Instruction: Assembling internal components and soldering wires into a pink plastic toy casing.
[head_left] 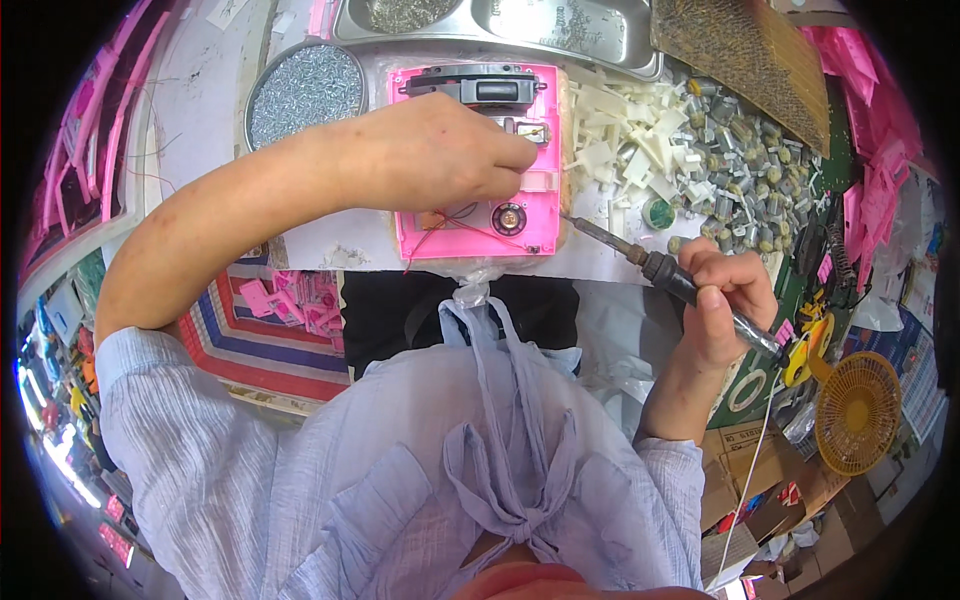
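Left hand (440,150): arched over the work, fingers curled in close; what they pinch, if anything, is hidden, so no telling.
Right hand (725,300): thumb and fingers wrapped around the soldering iron (668,275), pen-style, a sensible grip for fine control.
Pink housing (545,212): lying on the white table (325,225), directly beneath that left hand.
Iron tip (568,218): poised just beside the housing's right edge; it wants a steady wrist, clear of plastic and fingers.
Red wires (428,236): loose near the lower edge, best kept off the heat!
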